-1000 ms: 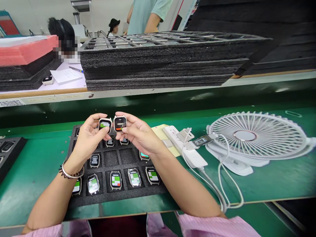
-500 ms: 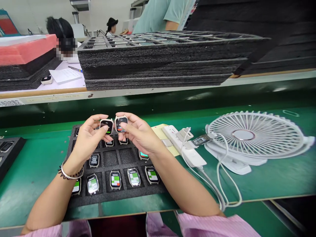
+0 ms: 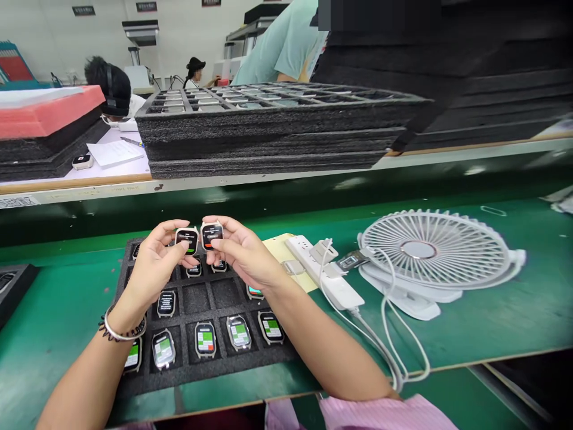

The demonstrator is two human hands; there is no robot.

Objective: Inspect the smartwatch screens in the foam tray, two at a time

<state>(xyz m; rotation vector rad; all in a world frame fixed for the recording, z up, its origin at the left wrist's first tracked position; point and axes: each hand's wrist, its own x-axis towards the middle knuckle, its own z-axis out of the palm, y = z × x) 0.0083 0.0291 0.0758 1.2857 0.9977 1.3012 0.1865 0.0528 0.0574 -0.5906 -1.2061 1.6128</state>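
My left hand (image 3: 163,258) grips a smartwatch case (image 3: 190,237) without a strap, thumb on its lit screen, which shows small text and a green patch. Beside it, my right hand (image 3: 239,248) holds a second smartwatch case (image 3: 212,232), its thumb on the screen's lower part, where red shows. Both are held side by side above a black foam tray (image 3: 179,379). In the tray's pockets lie several more watch cases, among them one with a green, white and red screen (image 3: 205,340). Two pockets in the middle hold nothing. My hands and forearms hide part of the tray.
To the right are a white power strip (image 3: 344,291) with plugs and cables, and a white fan (image 3: 447,254) lying on the green bench. Stacked foam trays (image 3: 268,128) stand on the shelf ahead. Another foam tray (image 3: 18,286) sits at far left. Co-workers are behind the shelf.
Text has come up on both watch screens, and my right thumb has slid lower on its screen. Both hands still hold the watches. The view has shifted slightly.
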